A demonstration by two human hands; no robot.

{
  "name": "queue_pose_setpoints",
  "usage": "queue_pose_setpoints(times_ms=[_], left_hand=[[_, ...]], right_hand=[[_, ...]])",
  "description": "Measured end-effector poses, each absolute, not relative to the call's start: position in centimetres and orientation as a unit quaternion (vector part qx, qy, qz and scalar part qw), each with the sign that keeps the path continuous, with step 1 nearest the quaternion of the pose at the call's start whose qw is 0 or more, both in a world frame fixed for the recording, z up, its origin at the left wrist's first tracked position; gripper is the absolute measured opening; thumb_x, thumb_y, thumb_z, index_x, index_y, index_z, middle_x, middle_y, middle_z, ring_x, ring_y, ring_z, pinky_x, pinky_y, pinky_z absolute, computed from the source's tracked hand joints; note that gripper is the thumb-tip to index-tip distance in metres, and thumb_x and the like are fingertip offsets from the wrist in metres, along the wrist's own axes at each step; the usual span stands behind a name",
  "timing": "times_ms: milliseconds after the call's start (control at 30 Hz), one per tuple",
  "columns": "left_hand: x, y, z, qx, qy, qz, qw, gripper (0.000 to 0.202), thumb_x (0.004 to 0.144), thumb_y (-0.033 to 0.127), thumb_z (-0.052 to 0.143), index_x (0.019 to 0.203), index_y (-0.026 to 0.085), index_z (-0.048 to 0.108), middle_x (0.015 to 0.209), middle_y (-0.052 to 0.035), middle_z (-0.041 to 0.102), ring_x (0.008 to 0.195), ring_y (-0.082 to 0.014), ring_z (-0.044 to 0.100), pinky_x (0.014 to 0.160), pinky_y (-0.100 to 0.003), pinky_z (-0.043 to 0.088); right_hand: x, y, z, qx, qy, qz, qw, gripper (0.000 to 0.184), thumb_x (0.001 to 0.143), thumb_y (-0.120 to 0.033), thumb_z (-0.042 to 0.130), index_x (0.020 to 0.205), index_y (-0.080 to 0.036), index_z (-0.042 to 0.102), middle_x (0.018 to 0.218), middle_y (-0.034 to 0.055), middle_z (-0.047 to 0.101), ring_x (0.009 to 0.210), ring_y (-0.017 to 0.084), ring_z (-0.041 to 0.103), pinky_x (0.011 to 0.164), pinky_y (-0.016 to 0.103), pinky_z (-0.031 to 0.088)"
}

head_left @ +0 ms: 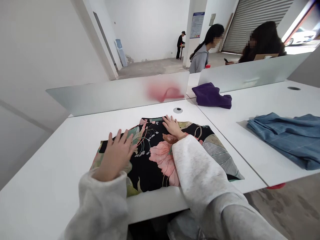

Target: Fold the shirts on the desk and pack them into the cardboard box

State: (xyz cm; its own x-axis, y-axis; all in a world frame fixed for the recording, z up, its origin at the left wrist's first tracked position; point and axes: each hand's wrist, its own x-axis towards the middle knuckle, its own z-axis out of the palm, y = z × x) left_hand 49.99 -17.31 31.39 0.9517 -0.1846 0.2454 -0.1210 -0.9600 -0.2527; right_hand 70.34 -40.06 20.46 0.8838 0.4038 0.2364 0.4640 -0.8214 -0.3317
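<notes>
A black garment with pink floral print (pixel 152 160) lies flat, apparently partly folded, at 12 o'clock on a white worktop (pixel 57 160). The left hand (pixel 115 156) and right hand (pixel 173 126) rest open on it, fingers spread, gripping nothing. A purple cloth (pixel 211 96) sits at 1 o'clock, blue denim (pixel 282 140) at 3.

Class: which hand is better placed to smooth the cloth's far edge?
Probably the right hand: its fingers rest at the black floral garment's far edge; the left hand lies by the side edge.
</notes>
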Motion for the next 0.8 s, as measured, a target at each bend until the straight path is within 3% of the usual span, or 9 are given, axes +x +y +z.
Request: queue_pose_setpoints(times_ms=[133, 233, 333, 500, 667, 800], left_hand=[[45.3, -23.9, 30.1, -0.98, 0.124, -0.151, 0.043, 0.047, 0.095, 0.04, 0.033, 0.132, 0.018, 0.054, 0.14, -0.0105, 0.051, 0.134, -0.0327, 0.039, 0.113, -0.059, 0.017], [43.8, -28.3, 26.6, -0.981, 0.155, -0.116, -0.013, 0.045, 0.094, 0.035, 0.037, 0.132, 0.017, 0.053, 0.14, -0.0108, 0.051, 0.132, -0.0315, 0.042, 0.113, -0.058, 0.023], [43.1, -32.3, 23.8, -0.971, 0.214, -0.088, -0.067, 0.046, 0.092, 0.031, 0.042, 0.133, 0.013, 0.05, 0.139, -0.0128, 0.051, 0.131, -0.0312, 0.042, 0.113, -0.057, 0.025], [43.4, -38.2, 23.3, -0.943, 0.297, -0.071, -0.134, 0.051, 0.091, 0.033, 0.046, 0.139, 0.015, 0.042, 0.138, -0.0113, 0.052, 0.131, -0.0285, 0.041, 0.115, -0.053, 0.022], [45.3, -44.6, 23.0, -0.922, 0.328, -0.114, -0.17, 0.061, 0.092, 0.041, 0.044, 0.144, 0.013, 0.032, 0.146, -0.0131, 0.041, 0.139, -0.0293, 0.03, 0.114, -0.05, 0.022], [46.6, -48.7, 21.3, -0.934, 0.296, -0.096, -0.179, 0.064, 0.091, 0.048, 0.043, 0.14, 0.007, 0.038, 0.145, -0.0185, 0.042, 0.137, -0.0353, 0.031, 0.112, -0.055, 0.025]], right_hand=[[70.6, -39.8, 21.9, -0.92, -0.192, -0.112, 0.322, 0.051, 0.099, -0.034, 0.019, 0.137, -0.017, 0.048, 0.152, 0.0104, 0.033, 0.142, 0.028, 0.023, 0.11, 0.054, 0.025], [69.7, -40.2, 25.9, -0.879, -0.211, -0.181, 0.388, 0.053, 0.099, -0.039, 0.016, 0.125, -0.016, 0.057, 0.147, 0.0119, 0.04, 0.141, 0.025, 0.027, 0.11, 0.049, 0.028], [66.6, -42.3, 32.0, -0.817, -0.264, -0.264, 0.439, 0.055, 0.099, -0.047, 0.016, 0.125, -0.02, 0.056, 0.143, 0.0085, 0.046, 0.138, 0.019, 0.034, 0.111, 0.04, 0.03], [58.7, -49.8, 37.8, -0.771, -0.294, -0.307, 0.474, 0.049, 0.098, -0.052, 0.026, 0.123, -0.024, 0.057, 0.134, 0.0033, 0.054, 0.133, 0.018, 0.041, 0.113, 0.041, 0.028], [54.8, -58.6, 31.1, -0.812, -0.121, -0.236, 0.52, 0.04, 0.09, -0.054, 0.045, 0.109, -0.025, 0.064, 0.118, 0.0047, 0.065, 0.118, 0.02, 0.055, 0.108, 0.043, 0.034], [51.8, -62.7, 23.6, -0.721, 0.08, -0.18, 0.665, 0.037, 0.081, -0.054, 0.056, 0.098, -0.022, 0.065, 0.115, 0.0075, 0.066, 0.115, 0.022, 0.057, 0.104, 0.047, 0.039]])
